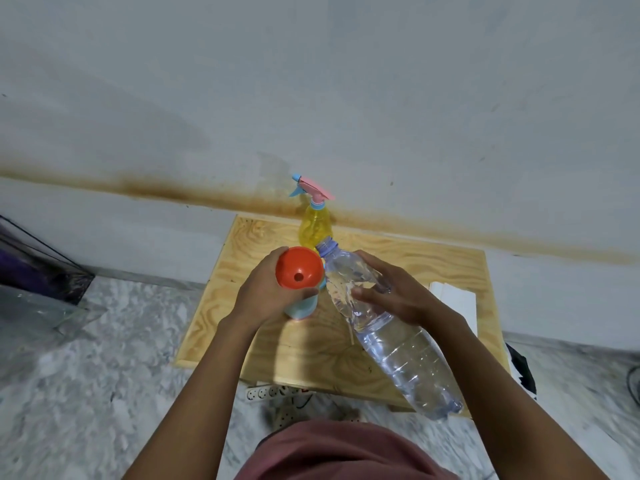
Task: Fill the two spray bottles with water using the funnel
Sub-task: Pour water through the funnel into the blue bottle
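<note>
- Nearest to the person, a white power strip (266, 392) lies on the grey marbled floor (104, 358), partly under the near edge of the pale wooden table (433, 268).
- Above that edge hangs the base of a large clear plastic water bottle (398, 341), which is tilted with its open, uncapped mouth up and away, toward the left.
- The right hand (391, 292) grips this bottle round its upper body, fingers over the top and thumb on the side facing the person; the base juts out well below the grip and the neck just beyond it.
- The left hand (259, 292) is curled round an orange plastic funnel (299, 271) just under its wide rim.
- The funnel sits upright in a light blue spray bottle (301, 306), which stands on the table and shows only below the left hand.
- The water bottle's mouth lies just beside the funnel's right rim; whether they touch cannot be told.
- To the right, a flat white object (457, 303) lies on the table.
- Farther back, a yellow spray bottle (313, 226) with a pink and blue trigger head stands upright at the table's far edge, apart from both hands.
- Behind it rises a grey wall (346, 98) with a long brown stain (173, 192).
</note>
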A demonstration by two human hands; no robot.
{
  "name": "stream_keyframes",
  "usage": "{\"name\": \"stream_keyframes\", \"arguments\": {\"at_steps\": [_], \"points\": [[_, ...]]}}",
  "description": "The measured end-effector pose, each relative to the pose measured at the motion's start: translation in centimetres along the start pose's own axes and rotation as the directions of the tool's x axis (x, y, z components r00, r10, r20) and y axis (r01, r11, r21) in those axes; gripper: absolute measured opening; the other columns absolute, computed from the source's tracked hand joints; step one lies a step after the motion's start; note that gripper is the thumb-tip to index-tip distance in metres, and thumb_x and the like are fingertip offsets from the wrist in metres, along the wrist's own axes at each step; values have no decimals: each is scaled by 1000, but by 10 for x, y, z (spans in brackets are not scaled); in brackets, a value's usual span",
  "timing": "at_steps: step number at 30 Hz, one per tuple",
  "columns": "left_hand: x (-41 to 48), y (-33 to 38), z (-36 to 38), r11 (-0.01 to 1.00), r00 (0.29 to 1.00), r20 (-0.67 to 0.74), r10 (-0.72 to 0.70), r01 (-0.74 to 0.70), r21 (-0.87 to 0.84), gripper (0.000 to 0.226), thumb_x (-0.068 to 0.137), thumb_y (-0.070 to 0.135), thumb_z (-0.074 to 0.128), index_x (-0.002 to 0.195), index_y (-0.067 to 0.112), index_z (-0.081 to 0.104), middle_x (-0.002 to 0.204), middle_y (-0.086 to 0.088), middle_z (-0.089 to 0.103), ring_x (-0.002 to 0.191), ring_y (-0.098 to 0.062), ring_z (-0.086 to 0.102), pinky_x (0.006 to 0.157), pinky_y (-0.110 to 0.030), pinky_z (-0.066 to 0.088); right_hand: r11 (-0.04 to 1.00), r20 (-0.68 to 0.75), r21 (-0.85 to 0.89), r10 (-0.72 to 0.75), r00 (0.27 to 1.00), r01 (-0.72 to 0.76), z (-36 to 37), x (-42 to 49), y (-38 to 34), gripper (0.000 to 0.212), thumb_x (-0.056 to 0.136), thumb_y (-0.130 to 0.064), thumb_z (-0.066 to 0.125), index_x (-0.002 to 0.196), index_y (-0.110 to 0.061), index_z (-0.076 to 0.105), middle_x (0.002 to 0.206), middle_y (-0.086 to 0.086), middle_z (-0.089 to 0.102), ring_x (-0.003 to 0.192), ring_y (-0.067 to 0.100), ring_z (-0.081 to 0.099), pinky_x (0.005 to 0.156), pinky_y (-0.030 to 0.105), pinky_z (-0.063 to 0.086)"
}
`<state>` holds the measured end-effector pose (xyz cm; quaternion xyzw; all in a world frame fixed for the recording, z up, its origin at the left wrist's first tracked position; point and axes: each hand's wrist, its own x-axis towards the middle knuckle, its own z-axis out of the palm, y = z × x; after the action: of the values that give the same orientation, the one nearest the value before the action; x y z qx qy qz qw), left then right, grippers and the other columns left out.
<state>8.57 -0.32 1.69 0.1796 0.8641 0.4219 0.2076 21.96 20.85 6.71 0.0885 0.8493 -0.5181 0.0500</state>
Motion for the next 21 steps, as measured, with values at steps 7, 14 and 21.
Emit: {"name": "stream_keyframes", "arguments": {"at_steps": [7, 14, 21], "points": [[2, -5, 2, 1000, 1000, -19, 13, -13, -20, 100, 53, 59, 89, 138, 34, 44, 128, 13, 56, 114, -14, 57, 96, -39, 52, 995, 74, -76, 76, 994, -70, 5, 3, -4, 46, 89, -43, 65, 109, -79, 43, 105, -41, 62, 101, -17, 60, 80, 1, 44], [4, -4, 1, 998, 998, -35, 48, -50, -44, 81, 59, 45, 92, 127, 39, 49, 118, 16, 56, 108, -12, 57, 88, -32, 51, 991, 92, -95, 98, 991, -89, 7, 7, 8, 47, 87, -52, 67, 122, -71, 43, 121, -32, 62, 109, -10, 61, 95, 23, 49], [4, -4, 2, 997, 998, -44, 51, -53, -52, 83, 57, 47, 92, 128, 38, 50, 117, 16, 57, 108, -12, 58, 90, -35, 53, 987, 99, -131, 103, 990, -89, 6, 10, 14, 48, 87, -55, 65, 131, -61, 46, 122, -23, 65, 106, -7, 63, 94, 28, 51]]}}
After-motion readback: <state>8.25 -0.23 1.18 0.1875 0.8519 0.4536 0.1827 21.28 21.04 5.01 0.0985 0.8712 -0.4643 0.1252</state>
